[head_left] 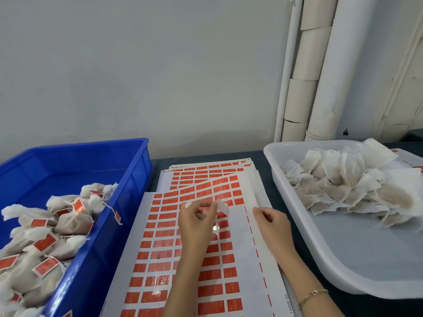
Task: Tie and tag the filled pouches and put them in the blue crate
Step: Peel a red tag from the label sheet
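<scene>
Your left hand point(196, 219) curls round a pouch point(223, 208) over the red label sheets point(160, 248). Cloth shows on both sides of your fingers, so it lies roughly left to right, mostly hidden. Your right hand point(272, 221) sits curled just beside it; I cannot tell whether it pinches anything. The dark worktop point(267, 163) meets a pale wall point(137, 65) with white pipes point(327, 88). The blue crate point(137, 161) on your left holds tagged pouches point(68, 220), and the white tray point(343, 259) on your right holds untagged pouches point(343, 186).

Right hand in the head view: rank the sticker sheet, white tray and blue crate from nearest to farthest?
1. Sticker sheet, directly under the right hand.
2. White tray, to its right.
3. Blue crate, far left.
</scene>
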The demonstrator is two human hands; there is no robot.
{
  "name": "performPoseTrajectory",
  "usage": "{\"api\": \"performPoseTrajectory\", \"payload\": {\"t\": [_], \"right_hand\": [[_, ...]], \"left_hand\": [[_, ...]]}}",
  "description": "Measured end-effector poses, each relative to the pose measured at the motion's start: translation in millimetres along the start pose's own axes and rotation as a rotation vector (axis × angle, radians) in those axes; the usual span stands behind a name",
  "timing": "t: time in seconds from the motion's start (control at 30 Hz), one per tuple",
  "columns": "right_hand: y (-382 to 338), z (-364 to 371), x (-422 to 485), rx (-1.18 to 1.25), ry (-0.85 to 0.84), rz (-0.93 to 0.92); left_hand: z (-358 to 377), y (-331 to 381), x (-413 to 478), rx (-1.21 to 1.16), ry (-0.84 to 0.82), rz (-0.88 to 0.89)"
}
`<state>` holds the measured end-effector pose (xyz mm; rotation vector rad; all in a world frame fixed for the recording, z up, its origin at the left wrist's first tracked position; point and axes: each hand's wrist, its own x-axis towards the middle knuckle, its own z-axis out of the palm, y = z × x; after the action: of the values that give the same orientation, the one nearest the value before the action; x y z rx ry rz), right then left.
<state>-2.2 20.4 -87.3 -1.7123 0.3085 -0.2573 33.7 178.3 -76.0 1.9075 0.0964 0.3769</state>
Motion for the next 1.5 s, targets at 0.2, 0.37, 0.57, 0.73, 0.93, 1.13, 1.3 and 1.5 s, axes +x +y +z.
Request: {"api": "performPoseTrajectory", "payload": {"t": [0.2, 0.37, 0.57, 0.73, 0.93, 1.13, 1.3, 1.5], "right_hand": [[0.6, 2.9, 2.1, -0.091, 0.057, -0.065], [0.2, 10.9, -5.4, -0.294, 0.086, -0.275], [-5.5, 19.3, -11.4, -0.195, -0.043, -0.290], [-5.2, 8.9, -6.1, -0.065, 0.052, -0.284], [-14.0, 7.4, -1.0, 0.060, -0.108, -0.189], [-12.5, 19.3, -11.6, -0.039, -0.275, -0.146], [-11.6, 13.4, -13.3, -0.040, -0.232, -0.065], [-30.3, 6.5, -10.2, 0.057, -0.269, 0.012]], "left_hand": [[-13.9, -0.4, 4.3, -0.115, 0.097, -0.080], [-6.6, 3.3, -1.3, -0.038, -0.075, 0.013], [0.5, 1.6, -9.4, -0.042, -0.296, 0.139], [-5.4, 5.3, -10.0, -0.278, -0.417, 0.057], [-9.9, 6.2, -1.1, -0.322, -0.418, 0.054], [-9.3, 3.6, -5.0, -0.449, -0.457, 0.001], [-7.3, 3.7, -2.7, -0.432, -0.491, -0.033], [-5.7, 0.8, 1.8, -0.411, -0.492, -0.042]]}}
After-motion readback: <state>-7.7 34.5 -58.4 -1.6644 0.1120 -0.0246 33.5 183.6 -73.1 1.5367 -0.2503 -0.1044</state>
